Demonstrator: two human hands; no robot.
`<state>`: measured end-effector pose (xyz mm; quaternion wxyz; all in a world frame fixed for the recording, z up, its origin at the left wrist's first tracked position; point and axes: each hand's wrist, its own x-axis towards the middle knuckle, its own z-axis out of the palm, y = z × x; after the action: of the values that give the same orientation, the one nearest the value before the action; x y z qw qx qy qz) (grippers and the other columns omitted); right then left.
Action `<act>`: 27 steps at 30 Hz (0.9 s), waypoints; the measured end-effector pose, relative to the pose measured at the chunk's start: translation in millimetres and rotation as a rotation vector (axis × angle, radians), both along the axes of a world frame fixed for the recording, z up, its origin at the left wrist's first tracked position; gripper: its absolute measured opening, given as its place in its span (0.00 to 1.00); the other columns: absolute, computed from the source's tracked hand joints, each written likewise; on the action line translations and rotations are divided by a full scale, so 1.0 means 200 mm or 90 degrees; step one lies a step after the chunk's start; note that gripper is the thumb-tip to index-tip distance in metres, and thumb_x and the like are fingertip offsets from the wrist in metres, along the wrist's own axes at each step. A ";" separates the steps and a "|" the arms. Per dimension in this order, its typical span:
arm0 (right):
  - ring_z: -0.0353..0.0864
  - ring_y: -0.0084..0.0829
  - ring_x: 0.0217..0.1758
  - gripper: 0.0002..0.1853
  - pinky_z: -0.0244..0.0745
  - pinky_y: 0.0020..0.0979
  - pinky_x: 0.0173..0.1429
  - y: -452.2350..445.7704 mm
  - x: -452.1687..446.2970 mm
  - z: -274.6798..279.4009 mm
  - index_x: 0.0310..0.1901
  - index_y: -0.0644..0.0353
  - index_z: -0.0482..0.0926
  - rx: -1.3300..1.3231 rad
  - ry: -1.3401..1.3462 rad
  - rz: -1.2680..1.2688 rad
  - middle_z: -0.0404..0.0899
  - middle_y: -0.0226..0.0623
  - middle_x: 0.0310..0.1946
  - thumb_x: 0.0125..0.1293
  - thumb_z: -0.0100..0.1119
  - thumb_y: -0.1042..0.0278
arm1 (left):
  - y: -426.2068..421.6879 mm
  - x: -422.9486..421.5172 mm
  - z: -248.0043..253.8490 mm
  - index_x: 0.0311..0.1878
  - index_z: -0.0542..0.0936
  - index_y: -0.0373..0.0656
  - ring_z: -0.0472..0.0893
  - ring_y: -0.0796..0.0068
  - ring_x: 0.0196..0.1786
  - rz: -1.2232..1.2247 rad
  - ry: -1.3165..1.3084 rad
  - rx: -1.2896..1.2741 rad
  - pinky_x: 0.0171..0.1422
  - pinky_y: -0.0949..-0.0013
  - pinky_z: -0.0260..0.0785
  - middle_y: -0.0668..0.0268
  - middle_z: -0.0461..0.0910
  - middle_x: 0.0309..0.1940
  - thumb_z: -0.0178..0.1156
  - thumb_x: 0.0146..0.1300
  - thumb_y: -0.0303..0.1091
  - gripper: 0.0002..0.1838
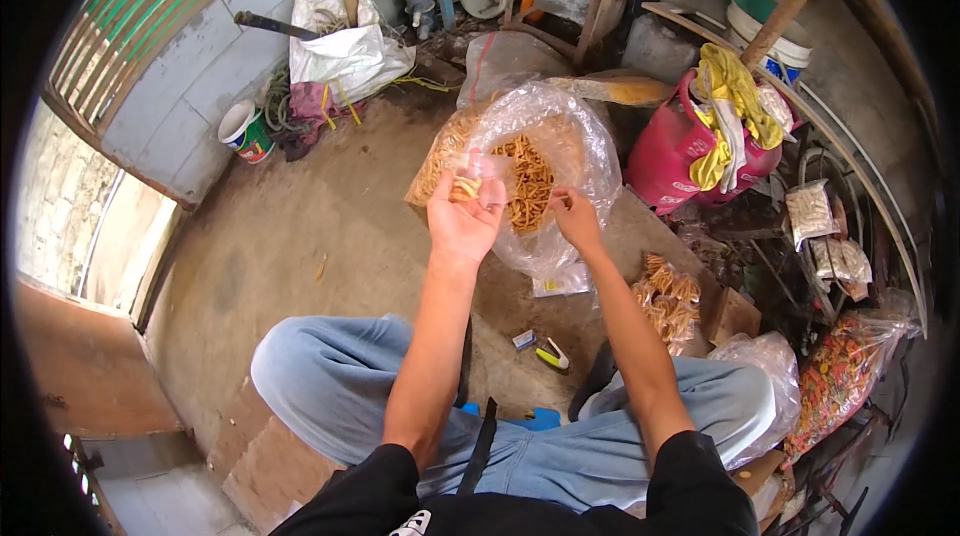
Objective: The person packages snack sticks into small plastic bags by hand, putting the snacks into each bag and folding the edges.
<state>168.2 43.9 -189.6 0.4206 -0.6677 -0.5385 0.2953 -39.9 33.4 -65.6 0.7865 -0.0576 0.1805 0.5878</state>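
Observation:
My left hand (462,228) is closed around a small clear plastic bag (490,168) with a few pale brown snack sticks in its bottom. Just beyond it, a large clear plastic sack (597,141) stands with its mouth spread wide, full of brown snack sticks (530,181). At the right side of that mouth is my right hand (577,219), its fingers curled together; whether anything sits between them is hidden. On the floor between my legs lie a green and white stapler (551,355) and a small blue and white box (524,339).
Filled small snack bags (668,298) are piled beside my right knee. A pink drum (672,151) draped with yellow cloths (728,116) stands at the right. Far right leans a sack of colourful packets (850,366). A white sack (345,56) and a small bucket (245,131) stand along the left wall.

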 end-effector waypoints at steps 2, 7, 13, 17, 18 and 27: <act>0.84 0.40 0.41 0.15 0.77 0.36 0.47 0.02 -0.01 -0.11 0.50 0.62 0.78 -0.057 -0.102 0.041 0.84 0.45 0.38 0.63 0.54 0.68 | 0.01 0.00 -0.07 0.54 0.72 0.48 0.79 0.68 0.49 -0.012 -0.001 -0.004 0.55 0.60 0.68 0.66 0.79 0.53 0.40 0.74 0.43 0.16; 0.81 0.48 0.46 0.20 0.75 0.43 0.51 0.13 -0.03 -0.36 0.55 0.55 0.78 -0.085 -0.288 0.109 0.83 0.47 0.41 0.60 0.52 0.68 | 0.04 0.01 -0.15 0.56 0.69 0.47 0.77 0.68 0.47 -0.016 0.011 -0.095 0.52 0.60 0.67 0.65 0.78 0.53 0.36 0.74 0.42 0.17; 0.81 0.51 0.44 0.14 0.75 0.46 0.49 0.28 -0.10 -0.42 0.46 0.55 0.80 -0.174 -0.345 0.166 0.81 0.51 0.40 0.60 0.51 0.67 | 0.08 0.04 -0.19 0.52 0.67 0.45 0.76 0.65 0.51 0.002 0.083 -0.146 0.62 0.59 0.68 0.62 0.77 0.52 0.45 0.73 0.38 0.11; 0.81 0.52 0.42 0.11 0.75 0.48 0.47 0.29 -0.12 -0.51 0.41 0.57 0.81 -0.125 -0.383 0.164 0.81 0.51 0.40 0.61 0.51 0.66 | 0.10 0.06 -0.20 0.52 0.67 0.44 0.77 0.64 0.54 0.052 0.135 -0.138 0.62 0.58 0.70 0.62 0.77 0.52 0.44 0.73 0.39 0.11; 0.81 0.52 0.42 0.11 0.75 0.48 0.46 0.29 -0.11 -0.52 0.41 0.57 0.81 -0.112 -0.369 0.158 0.81 0.51 0.39 0.61 0.52 0.65 | 0.10 0.06 -0.19 0.52 0.67 0.44 0.77 0.63 0.55 0.056 0.132 -0.129 0.62 0.58 0.70 0.62 0.77 0.53 0.45 0.73 0.40 0.11; 0.81 0.34 0.33 0.05 0.73 0.33 0.35 0.16 0.02 -0.27 0.35 0.61 0.81 0.007 0.023 -0.056 0.82 0.39 0.31 0.59 0.61 0.71 | 0.08 0.07 -0.18 0.50 0.70 0.40 0.77 0.65 0.55 0.075 0.125 -0.079 0.64 0.60 0.71 0.61 0.77 0.51 0.45 0.73 0.38 0.12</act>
<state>172.5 76.0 -243.5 0.4461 -0.6830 -0.5028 0.2857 -25.3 49.2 -100.9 0.7242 -0.0591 0.2890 0.6234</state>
